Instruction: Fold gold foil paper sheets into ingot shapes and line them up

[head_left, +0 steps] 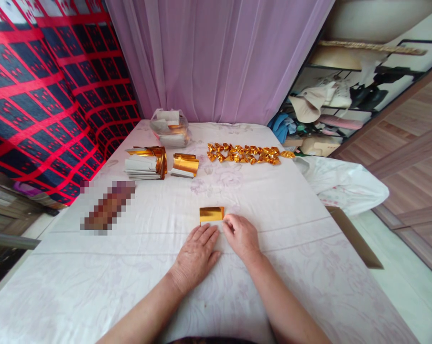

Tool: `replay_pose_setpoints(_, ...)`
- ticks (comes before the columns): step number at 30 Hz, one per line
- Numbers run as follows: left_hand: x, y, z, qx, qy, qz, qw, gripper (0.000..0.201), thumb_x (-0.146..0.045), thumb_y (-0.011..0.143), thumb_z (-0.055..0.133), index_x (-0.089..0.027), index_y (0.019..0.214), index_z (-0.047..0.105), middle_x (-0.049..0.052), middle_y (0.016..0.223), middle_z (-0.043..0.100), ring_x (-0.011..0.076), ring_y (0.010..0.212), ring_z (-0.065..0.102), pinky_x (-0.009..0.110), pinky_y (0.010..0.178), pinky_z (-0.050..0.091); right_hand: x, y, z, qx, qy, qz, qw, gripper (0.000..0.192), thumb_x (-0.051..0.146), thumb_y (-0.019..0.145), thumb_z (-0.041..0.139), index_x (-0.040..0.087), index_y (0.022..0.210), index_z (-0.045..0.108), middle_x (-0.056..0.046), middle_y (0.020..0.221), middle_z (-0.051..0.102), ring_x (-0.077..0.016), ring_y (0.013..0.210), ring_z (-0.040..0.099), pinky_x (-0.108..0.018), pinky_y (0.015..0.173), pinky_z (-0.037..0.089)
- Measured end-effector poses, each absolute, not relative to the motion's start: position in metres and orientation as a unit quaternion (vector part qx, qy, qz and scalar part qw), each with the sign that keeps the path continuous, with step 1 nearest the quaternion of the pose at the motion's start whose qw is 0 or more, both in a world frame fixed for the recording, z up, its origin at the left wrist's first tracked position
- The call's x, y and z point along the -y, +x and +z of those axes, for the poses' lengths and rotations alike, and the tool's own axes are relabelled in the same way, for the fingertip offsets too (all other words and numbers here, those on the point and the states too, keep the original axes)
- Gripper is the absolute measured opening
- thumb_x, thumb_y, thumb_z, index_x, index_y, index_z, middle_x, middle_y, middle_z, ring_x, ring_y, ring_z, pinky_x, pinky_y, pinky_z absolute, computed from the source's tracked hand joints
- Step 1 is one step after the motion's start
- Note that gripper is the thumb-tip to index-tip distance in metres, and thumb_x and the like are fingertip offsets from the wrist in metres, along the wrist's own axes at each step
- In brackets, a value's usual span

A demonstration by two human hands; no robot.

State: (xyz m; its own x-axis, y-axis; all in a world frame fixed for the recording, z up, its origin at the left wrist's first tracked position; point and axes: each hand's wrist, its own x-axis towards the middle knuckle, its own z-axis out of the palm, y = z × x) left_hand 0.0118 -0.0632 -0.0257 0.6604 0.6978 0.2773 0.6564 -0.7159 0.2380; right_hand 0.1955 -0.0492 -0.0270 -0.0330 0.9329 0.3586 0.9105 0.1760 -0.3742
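A small rectangle of shiny gold foil paper lies flat on the table in front of me. My left hand rests palm down with its fingers stretched out, the fingertips at the paper's near edge. At the paper's right edge, my right hand has its thumb and forefinger pinched together on the lower right corner. Farther back stand a thick stack of gold and white foil sheets and a smaller stack. Several folded gold foil pieces form rows to their right.
A clear plastic bag with more sheets sits at the table's back edge. A pixelated brown item lies at left. The table has a pale floral cloth. Beyond are a purple curtain and, at right, a shelf with shoes and a cap.
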Motion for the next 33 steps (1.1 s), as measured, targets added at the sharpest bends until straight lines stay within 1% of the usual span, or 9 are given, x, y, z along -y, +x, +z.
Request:
replay_pose_setpoints(3, 0.063, 0.012, -0.026, -0.372, 0.909, 0.178, 0.06, 0.044, -0.036, 0.094, 0.049, -0.016, 0.133, 0.052, 0.012, 0.134, 0.06, 0.027, 0.129, 0.05, 0.047, 0.108, 0.04, 0.053, 0.2, -0.026, 0.737, -0.614, 0.039, 0.281, 0.014, 0.022, 0.09, 0.051, 0.022, 0.08, 0.061, -0.001, 0.075, 0.065, -0.016, 0.075, 0.059, -0.026, 0.07, 0.038)
replay_pose_setpoints(8, 0.062, 0.011, -0.024, -0.368, 0.912, 0.173, 0.054, 0.044, -0.034, 0.092, 0.052, -0.013, 0.132, 0.053, 0.012, 0.134, 0.06, 0.0287, 0.128, 0.051, 0.048, 0.108, 0.042, 0.059, 0.201, -0.027, 0.747, -0.597, 0.05, 0.29, 0.008, 0.021, 0.087, 0.055, 0.022, 0.086, 0.062, -0.003, 0.086, 0.066, -0.0183, 0.084, 0.059, -0.028, 0.078, 0.042)
replay_pose_setpoints(12, 0.062, 0.012, -0.023, -0.368, 0.911, 0.178, 0.056, 0.044, -0.032, 0.092, 0.053, -0.014, 0.132, 0.052, 0.012, 0.134, 0.059, 0.0281, 0.128, 0.051, 0.048, 0.109, 0.041, 0.059, 0.196, -0.028, 0.729, -0.625, 0.035, 0.277, 0.002, 0.022, 0.084, 0.06, 0.021, 0.083, 0.062, -0.004, 0.086, 0.065, -0.0199, 0.085, 0.059, -0.03, 0.078, 0.042)
replay_pose_setpoints(17, 0.061, 0.012, -0.02, -0.367, 0.912, 0.173, 0.055, 0.045, -0.031, 0.09, 0.055, -0.013, 0.132, 0.052, 0.012, 0.132, 0.06, 0.0291, 0.126, 0.052, 0.049, 0.107, 0.042, 0.058, 0.194, -0.027, 0.727, -0.629, 0.04, 0.272, 0.002, 0.022, 0.083, 0.061, 0.021, 0.084, 0.062, -0.004, 0.087, 0.065, -0.0202, 0.086, 0.058, -0.03, 0.079, 0.042)
replay_pose_setpoints(23, 0.06, 0.011, -0.022, -0.367, 0.914, 0.166, 0.052, 0.044, -0.032, 0.09, 0.056, -0.012, 0.13, 0.054, 0.013, 0.133, 0.06, 0.0291, 0.126, 0.052, 0.049, 0.107, 0.042, 0.058, 0.204, -0.029, 0.745, -0.596, 0.075, 0.29, 0.013, 0.012, 0.084, 0.055, 0.022, 0.086, 0.063, -0.003, 0.088, 0.065, -0.0182, 0.086, 0.059, -0.029, 0.079, 0.043)
replay_pose_setpoints(26, 0.06, 0.011, -0.023, -0.367, 0.914, 0.165, 0.053, 0.045, -0.031, 0.09, 0.057, -0.011, 0.13, 0.053, 0.013, 0.133, 0.06, 0.0294, 0.127, 0.051, 0.049, 0.108, 0.042, 0.057, 0.205, -0.029, 0.748, -0.589, 0.083, 0.295, 0.015, 0.01, 0.085, 0.053, 0.021, 0.087, 0.063, -0.003, 0.088, 0.065, -0.018, 0.087, 0.059, -0.029, 0.08, 0.043)
replay_pose_setpoints(29, 0.06, 0.011, -0.022, -0.365, 0.914, 0.166, 0.058, 0.045, -0.031, 0.089, 0.058, -0.013, 0.13, 0.053, 0.013, 0.133, 0.06, 0.0296, 0.127, 0.051, 0.049, 0.108, 0.041, 0.057, 0.202, -0.027, 0.746, -0.597, 0.077, 0.286, 0.012, 0.013, 0.084, 0.054, 0.021, 0.085, 0.062, -0.003, 0.087, 0.064, -0.0184, 0.085, 0.058, -0.029, 0.079, 0.043)
replay_pose_setpoints(33, 0.059, 0.011, -0.022, -0.362, 0.914, 0.17, 0.066, 0.048, -0.03, 0.089, 0.058, -0.013, 0.133, 0.051, 0.013, 0.133, 0.059, 0.0302, 0.128, 0.051, 0.05, 0.109, 0.041, 0.056, 0.196, -0.026, 0.733, -0.622, 0.059, 0.269, 0.003, 0.023, 0.085, 0.059, 0.021, 0.083, 0.061, -0.004, 0.086, 0.064, -0.0206, 0.086, 0.058, -0.031, 0.078, 0.042)
